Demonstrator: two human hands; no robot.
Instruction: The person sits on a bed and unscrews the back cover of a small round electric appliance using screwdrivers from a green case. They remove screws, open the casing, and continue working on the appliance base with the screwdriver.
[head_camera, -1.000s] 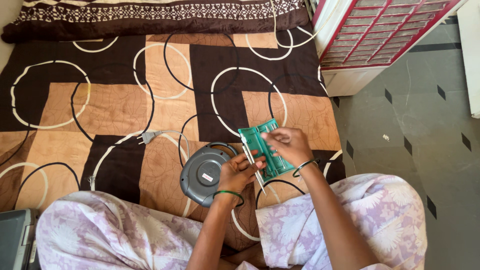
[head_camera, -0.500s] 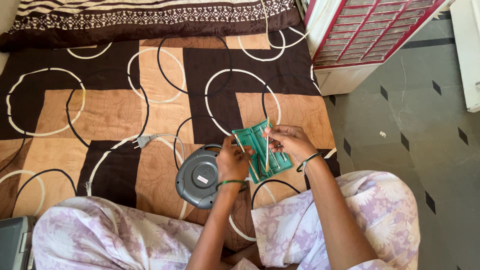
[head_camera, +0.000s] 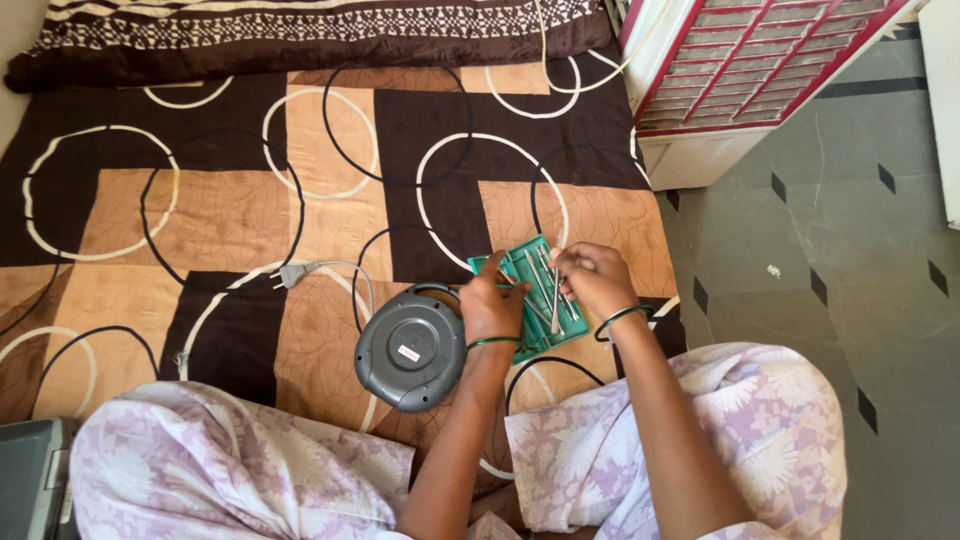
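Above the round grey box (head_camera: 410, 348), the left hand (head_camera: 492, 305) is gripping the tilted green tool holder (head_camera: 530, 295), its tools pointing away; the right hand (head_camera: 590, 278) is pinching one tool (head_camera: 556, 300)

green tool holder (head_camera: 535, 300): plastic | round grey appliance (head_camera: 410, 350): smooth plastic | blanket (head_camera: 230, 210): soft cloth

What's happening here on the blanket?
A person sits on a brown patterned blanket. The left hand steadies a green tool case, and the right hand picks at the thin metal tools in it. A round grey appliance lies beside the case, its plug loose on the blanket.
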